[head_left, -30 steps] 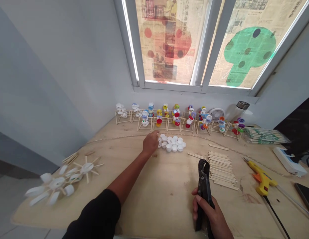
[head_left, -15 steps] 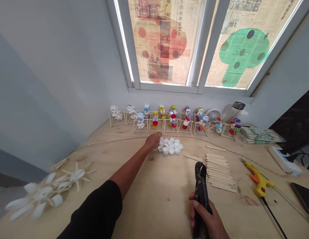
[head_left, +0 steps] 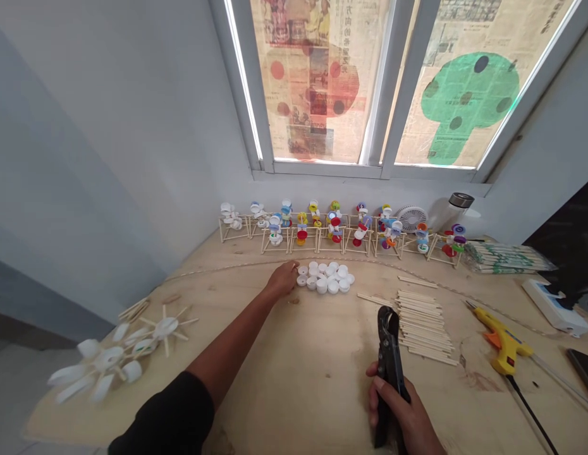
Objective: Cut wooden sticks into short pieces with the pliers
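My left hand (head_left: 282, 280) is stretched to the left edge of a group of white bottle caps (head_left: 332, 286), its fingers curled together. The fingertips are small and partly hidden, so what they pinch, if anything, cannot be made out. In my right hand (head_left: 402, 407) is a black plier-like hand tool (head_left: 389, 354), held upright with its rounded head pointing away from me. Just right of the tool lies a row of thin wooden sticks (head_left: 425, 327). Two more sticks lie apart, above and left of that row.
Small stick frames with coloured cap wheels (head_left: 335, 234) line the wall. At left lie white-capped spoked wheels (head_left: 108, 359). A yellow glue gun (head_left: 505, 341), power strip (head_left: 554, 306), bagged sticks (head_left: 507, 258), fan (head_left: 411, 218) and flask (head_left: 458, 207) are at right. A cord (head_left: 246, 265) crosses the table.
My left hand has drawn back slightly to the left of the caps, uncovering more of them. The whole view has shifted a little. My right hand still holds the black tool.
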Demonstrator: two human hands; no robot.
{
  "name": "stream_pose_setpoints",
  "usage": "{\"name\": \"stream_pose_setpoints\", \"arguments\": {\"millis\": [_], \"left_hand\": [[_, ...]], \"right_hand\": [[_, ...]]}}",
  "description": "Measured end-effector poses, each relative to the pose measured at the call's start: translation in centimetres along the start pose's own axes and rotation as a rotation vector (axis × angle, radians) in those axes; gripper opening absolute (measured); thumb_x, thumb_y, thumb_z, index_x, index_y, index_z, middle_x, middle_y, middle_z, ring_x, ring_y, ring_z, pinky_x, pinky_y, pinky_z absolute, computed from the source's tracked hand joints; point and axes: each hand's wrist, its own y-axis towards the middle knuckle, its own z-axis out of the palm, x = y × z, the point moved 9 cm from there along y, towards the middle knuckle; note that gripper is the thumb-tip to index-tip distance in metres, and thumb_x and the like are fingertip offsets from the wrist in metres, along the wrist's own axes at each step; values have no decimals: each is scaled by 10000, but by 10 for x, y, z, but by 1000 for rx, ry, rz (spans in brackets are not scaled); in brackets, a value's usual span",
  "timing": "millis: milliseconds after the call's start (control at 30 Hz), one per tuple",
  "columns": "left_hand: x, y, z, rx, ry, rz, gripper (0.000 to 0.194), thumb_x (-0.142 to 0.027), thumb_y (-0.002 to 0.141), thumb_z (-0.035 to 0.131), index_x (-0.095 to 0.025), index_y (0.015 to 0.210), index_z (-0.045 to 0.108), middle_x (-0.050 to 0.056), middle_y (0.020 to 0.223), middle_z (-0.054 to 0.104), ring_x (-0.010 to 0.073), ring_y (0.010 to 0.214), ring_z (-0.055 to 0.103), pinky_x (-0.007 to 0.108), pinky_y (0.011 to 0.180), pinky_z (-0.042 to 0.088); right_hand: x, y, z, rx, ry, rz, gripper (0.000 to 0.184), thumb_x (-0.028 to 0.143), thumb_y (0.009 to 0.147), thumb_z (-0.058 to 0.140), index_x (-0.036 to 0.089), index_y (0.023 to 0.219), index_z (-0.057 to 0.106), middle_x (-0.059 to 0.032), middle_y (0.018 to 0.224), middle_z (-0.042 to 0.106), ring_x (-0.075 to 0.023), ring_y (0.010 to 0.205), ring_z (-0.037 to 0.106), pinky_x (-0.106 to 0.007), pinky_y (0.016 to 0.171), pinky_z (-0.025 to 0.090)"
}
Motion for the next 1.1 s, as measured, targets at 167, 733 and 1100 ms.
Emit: {"name": "stream_pose_setpoints", "arguments": {"millis": [167, 733, 1100], "left_hand": [[-5, -4, 17, 138, -157, -62, 323, -317, 846, 489, -146, 1119, 495, 80, 1105, 534, 183, 935, 550, 389, 780, 482], [21, -72, -1, -112, -424, -36, 315, -215, 830, 349, -207, 1078, 541, 30, 941, 635, 66, 511, 533, 199, 537, 430], [23, -134, -13, -223, -629, 54, 395, -423, 851, 310, -133, 916, 571, -78, 416, 350, 80, 386, 345, 191, 428, 303]], "right_hand": [[6, -4, 1, 16, -22, -21, 364, 486, 787, 537, 151, 925, 512, 31, 583, 531, -113, 481, 511, -242, 499, 382], [1, -6, -8, 14, -45, 56, 391, 485, 767, 565, 163, 984, 521, 10, 629, 539, -157, 549, 509, -282, 507, 393], [6, -11, -4, 24, -1, 83, 363, 456, 756, 591, 174, 979, 535, 0, 648, 543, -168, 572, 514, -290, 517, 406]]}}
